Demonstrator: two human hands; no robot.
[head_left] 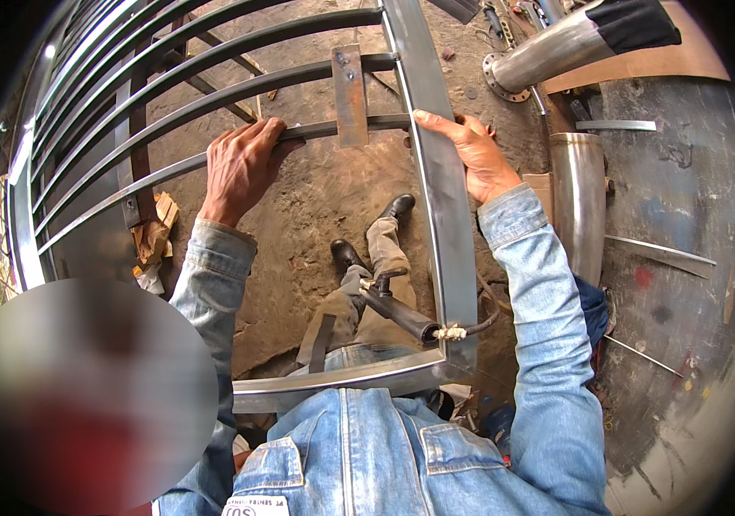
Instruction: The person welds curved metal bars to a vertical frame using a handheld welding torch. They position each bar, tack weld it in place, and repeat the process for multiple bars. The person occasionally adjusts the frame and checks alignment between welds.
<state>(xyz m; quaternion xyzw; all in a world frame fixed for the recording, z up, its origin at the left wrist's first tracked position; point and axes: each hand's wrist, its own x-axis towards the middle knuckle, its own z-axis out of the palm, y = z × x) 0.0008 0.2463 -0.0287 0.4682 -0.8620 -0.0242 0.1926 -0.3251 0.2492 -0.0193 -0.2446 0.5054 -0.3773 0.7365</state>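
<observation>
A grey steel gate frame (447, 215) with several curved horizontal bars stretches away from me over a dirt floor. My left hand (243, 163) is closed over the nearest bar (170, 168), left of a small flat steel plate (350, 95) fixed across the bars. My right hand (475, 155) grips the frame's right upright tube. A welding electrode holder (402, 314) with a black handle and cable hangs on the frame's lower right corner, held by neither hand. My legs and black shoes (398, 206) show below the frame.
A round steel worktable (686, 215) stands at right with polished steel pipes (578, 206), a flanged pipe (548, 52) and thin rods. Crumpled paper (154, 232) lies on the ground at left. A blurred patch covers the lower left.
</observation>
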